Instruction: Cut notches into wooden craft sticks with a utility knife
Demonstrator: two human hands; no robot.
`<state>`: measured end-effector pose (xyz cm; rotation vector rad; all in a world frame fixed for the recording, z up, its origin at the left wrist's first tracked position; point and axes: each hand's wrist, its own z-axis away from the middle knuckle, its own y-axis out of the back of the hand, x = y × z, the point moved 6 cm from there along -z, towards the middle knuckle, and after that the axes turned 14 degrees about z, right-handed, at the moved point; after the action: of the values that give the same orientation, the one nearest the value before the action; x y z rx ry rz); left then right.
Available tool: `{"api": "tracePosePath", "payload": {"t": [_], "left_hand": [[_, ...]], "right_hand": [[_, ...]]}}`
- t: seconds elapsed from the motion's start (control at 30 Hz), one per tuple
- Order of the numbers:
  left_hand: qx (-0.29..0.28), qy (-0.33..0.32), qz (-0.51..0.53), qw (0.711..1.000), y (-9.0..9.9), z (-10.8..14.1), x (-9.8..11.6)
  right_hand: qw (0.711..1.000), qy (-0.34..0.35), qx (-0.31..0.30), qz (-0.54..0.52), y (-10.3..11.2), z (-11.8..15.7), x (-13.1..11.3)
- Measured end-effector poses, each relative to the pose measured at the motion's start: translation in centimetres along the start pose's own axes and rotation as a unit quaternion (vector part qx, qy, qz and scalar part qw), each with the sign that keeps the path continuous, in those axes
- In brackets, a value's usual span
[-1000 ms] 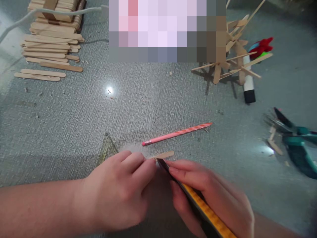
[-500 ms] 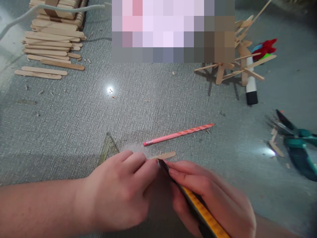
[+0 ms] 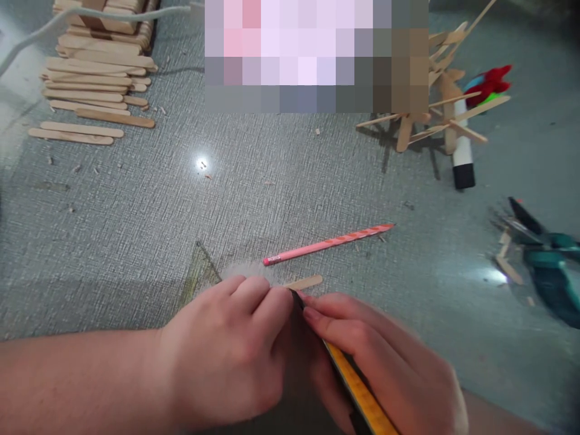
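My left hand (image 3: pixel 231 344) is closed, its fingers curled down on a wooden craft stick (image 3: pixel 308 282) whose rounded end sticks out to the right. In my right hand (image 3: pixel 380 350) lies a yellow and black utility knife (image 3: pixel 356 383), gripped close to its front end. The dark blade points up and left and meets the stick right beside my left fingers; the exact contact is hidden. Just beyond the hands rests a pink pencil (image 3: pixel 328 244) with its eraser to the left. A clear triangular ruler (image 3: pixel 199 272) lies partly under my left hand.
Craft sticks (image 3: pixel 95 78) are piled at the upper left, with a white cable (image 3: pixel 99 12) across them. A stick structure (image 3: pixel 446 115) stands at the upper right beside a white marker (image 3: pixel 463 151). Green-handled pliers (image 3: pixel 548 266) lie at the right. Wood scraps dot the table.
The knife and my right hand have shifted slightly to the left, and the knife's yellow body has tilted a little. My left hand stays nearly in place on the stick.
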<state>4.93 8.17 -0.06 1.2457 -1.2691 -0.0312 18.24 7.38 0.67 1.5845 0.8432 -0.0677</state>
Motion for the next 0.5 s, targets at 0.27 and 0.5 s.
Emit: {"api": "tracePosePath", "payload": {"t": [0.27, 0.5], "left_hand": [[0.021, -0.011, 0.007, 1.000, 0.01, 0.04, -0.02], [0.025, -0.021, 0.005, 0.999, 0.16, -0.17, 0.15]], "right_hand": [[1.000, -0.001, 0.008, 0.027, 0.03, 0.47, 0.13], [0.999, 0.014, 0.029, 0.022, 0.35, 0.17, 0.56]]}}
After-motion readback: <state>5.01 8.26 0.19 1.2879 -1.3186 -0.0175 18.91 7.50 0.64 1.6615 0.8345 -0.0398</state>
